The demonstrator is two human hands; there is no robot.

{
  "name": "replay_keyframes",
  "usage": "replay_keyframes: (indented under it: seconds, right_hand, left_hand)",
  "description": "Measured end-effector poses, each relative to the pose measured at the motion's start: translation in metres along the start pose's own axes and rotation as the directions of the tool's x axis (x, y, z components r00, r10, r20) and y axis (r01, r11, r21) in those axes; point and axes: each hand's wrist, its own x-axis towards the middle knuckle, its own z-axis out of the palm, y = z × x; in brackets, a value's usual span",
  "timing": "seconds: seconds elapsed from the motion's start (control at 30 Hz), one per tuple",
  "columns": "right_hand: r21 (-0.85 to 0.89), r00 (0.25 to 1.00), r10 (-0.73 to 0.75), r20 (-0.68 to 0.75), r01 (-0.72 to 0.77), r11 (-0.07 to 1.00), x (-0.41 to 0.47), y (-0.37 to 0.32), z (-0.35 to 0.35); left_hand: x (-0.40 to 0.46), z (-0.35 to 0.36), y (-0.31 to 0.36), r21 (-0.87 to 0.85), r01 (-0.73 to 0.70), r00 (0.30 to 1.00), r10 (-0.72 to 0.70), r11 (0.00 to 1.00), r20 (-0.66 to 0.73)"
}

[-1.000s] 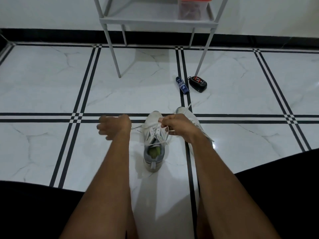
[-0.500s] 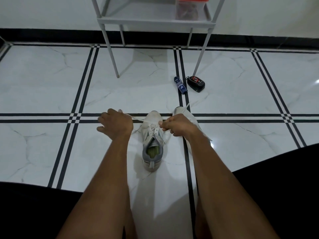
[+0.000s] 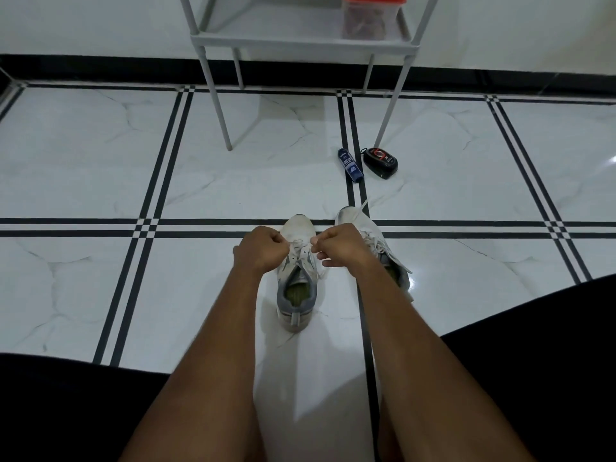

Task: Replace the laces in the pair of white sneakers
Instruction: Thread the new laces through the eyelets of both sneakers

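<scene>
Two white sneakers with grey heels stand on the floor, toes pointing away from me. Over the near sneaker (image 3: 297,288), my left hand (image 3: 260,250) and my right hand (image 3: 341,246) sit close together above its upper eyelets. Each hand pinches an end of the white lace (image 3: 300,243), which runs short and taut between them. The second sneaker (image 3: 370,235) stands just to the right, partly hidden behind my right hand and forearm, its own lace (image 3: 363,205) trailing past its toe.
A blue tube (image 3: 350,164) and a black case with a red mark (image 3: 380,162) lie on the white tiled floor beyond the shoes. A grey metal rack (image 3: 300,41) stands at the back wall, holding a clear tub with a red lid (image 3: 366,15).
My left hand has come in from the left, where it held the lace pulled out wide, to meet my right hand over the sneaker's eyelets.
</scene>
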Motion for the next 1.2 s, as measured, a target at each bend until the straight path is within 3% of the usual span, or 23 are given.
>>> replay_keyframes:
  seconds: [0.07, 0.17, 0.57, 0.63, 0.7, 0.77, 0.83, 0.93, 1.03, 1.2]
  right_hand:
    - [0.007, 1.000, 0.004, -0.001, -0.004, 1.000, 0.000, 0.000, 0.002]
    - [-0.048, 0.995, -0.068, -0.078, 0.065, 0.997, 0.005, 0.002, 0.004]
    - [0.161, 0.996, 0.085, -0.015, -0.081, 0.984, 0.002, 0.012, 0.020]
    - [-0.033, 0.996, 0.008, -0.090, -0.011, 0.999, 0.007, 0.021, 0.028]
    - [-0.351, 0.988, -0.074, -0.133, 0.022, 0.936, 0.005, 0.029, 0.041]
    - [-0.505, 0.985, -0.125, -0.117, 0.050, 0.862, 0.003, 0.041, 0.053]
    - [-0.596, 0.974, -0.203, -0.104, 0.103, 0.796, 0.001, 0.047, 0.062]
    - [-0.684, 0.952, -0.292, -0.089, 0.154, 0.713, -0.001, 0.047, 0.063]
    - [-0.757, 0.944, -0.330, -0.016, 0.205, 0.621, -0.005, 0.041, 0.058]
    - [-0.794, 0.935, -0.353, 0.027, 0.235, 0.561, -0.008, 0.051, 0.056]
  left_hand:
    - [-0.004, 0.003, 0.005, -0.083, -0.106, 0.994, 0.106, 0.991, -0.006]
    - [-0.005, 0.008, 0.016, -0.408, -0.210, 0.975, 0.219, 0.888, -0.025]
    - [0.007, 0.026, 0.005, -0.179, -0.280, 0.960, 0.273, 0.943, -0.064]
    - [0.007, 0.027, -0.003, -0.189, -0.228, 0.958, 0.185, 0.955, -0.219]
    - [0.008, 0.024, -0.012, -0.218, -0.178, 0.904, 0.072, 0.960, -0.422]
    - [0.010, 0.021, -0.019, -0.228, -0.187, 0.854, 0.043, 0.956, -0.518]
    - [0.011, 0.022, -0.022, -0.224, -0.200, 0.883, 0.076, 0.954, -0.464]
    - [0.011, 0.034, -0.026, -0.141, -0.204, 0.954, 0.164, 0.969, -0.249]
    - [0.008, 0.048, -0.030, -0.032, -0.225, 0.973, 0.223, 0.974, -0.061]
    - [-0.001, 0.058, -0.031, 0.015, -0.244, 0.969, 0.244, 0.970, -0.035]
